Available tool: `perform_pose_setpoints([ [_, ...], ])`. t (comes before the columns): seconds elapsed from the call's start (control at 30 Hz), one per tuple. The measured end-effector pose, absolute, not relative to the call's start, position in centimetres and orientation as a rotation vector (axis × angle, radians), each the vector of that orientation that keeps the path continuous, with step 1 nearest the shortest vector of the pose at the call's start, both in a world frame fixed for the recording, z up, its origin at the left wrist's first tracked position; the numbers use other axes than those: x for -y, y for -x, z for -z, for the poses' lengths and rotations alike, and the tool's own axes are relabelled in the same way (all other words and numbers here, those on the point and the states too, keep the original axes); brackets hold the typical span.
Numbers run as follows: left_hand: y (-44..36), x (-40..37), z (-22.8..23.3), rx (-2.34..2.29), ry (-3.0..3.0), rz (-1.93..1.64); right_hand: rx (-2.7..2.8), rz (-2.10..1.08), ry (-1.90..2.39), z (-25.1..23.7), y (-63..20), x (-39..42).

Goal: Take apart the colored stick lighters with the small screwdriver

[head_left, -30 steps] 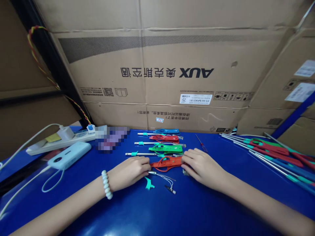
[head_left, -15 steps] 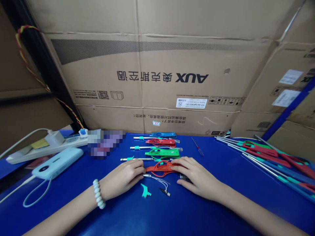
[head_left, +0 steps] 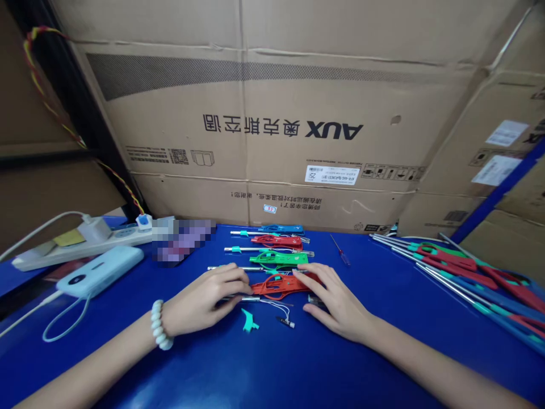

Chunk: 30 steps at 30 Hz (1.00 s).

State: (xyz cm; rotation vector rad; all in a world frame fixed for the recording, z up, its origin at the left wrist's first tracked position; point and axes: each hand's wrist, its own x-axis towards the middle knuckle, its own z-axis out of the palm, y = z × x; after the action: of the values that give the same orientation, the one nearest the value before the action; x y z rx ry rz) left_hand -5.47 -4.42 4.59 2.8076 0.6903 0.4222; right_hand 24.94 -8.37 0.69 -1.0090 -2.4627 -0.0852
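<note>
**Bench lot: coloured lighter shells, 1 in hand**

Item 1: red lighter shell, flat on the blue table, between both hands. Left hand, bead bracelet at the wrist, lies palm down with fingers curled over the metal tube at the shell's left end. Right hand lies palm down, fingers spread loosely, fingertips touching the shell's right end; whether it grips cannot be told.

Item 2: teal trigger piece and small wired part, loose, just in front of the shell.

Item 3: 3 more units in a row behind: green, red, blue.

Item 4: small screwdriver, right of the row.

Item 5: heap of long units, far right.

Item 6: power strip and power bank, far left.
</note>
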Motion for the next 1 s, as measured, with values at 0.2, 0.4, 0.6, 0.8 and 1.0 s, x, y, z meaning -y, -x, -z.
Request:
perform_pose_setpoints([
  [0.2, 4.9, 5.4, -5.0, -0.558, -2.747, -0.264, 2.352, 0.040, 0.994, -0.7, -24.9, 8.5],
  [0.4, 2.9, 6.4, -2.9, -0.625, -2.889, -0.400, 2.288, 0.031, 1.016, -0.5, -24.9, 8.5],
  [0.6, 2.6, 6.2, -2.3, -0.655, -2.992, -0.492, 2.261, 0.066, 1.116, -0.3, -24.7, 8.4],
  [0.8, 3.0, 5.6, -2.3, -0.684, -2.960, -0.383, 2.139, -0.039, 1.214, -0.1, -24.8, 8.2],
  [1.0, 3.4, 5.3, -2.6, -0.663, -2.962, -0.413, 2.275, -0.101, 1.147, -0.1, -24.8, 8.3],
])
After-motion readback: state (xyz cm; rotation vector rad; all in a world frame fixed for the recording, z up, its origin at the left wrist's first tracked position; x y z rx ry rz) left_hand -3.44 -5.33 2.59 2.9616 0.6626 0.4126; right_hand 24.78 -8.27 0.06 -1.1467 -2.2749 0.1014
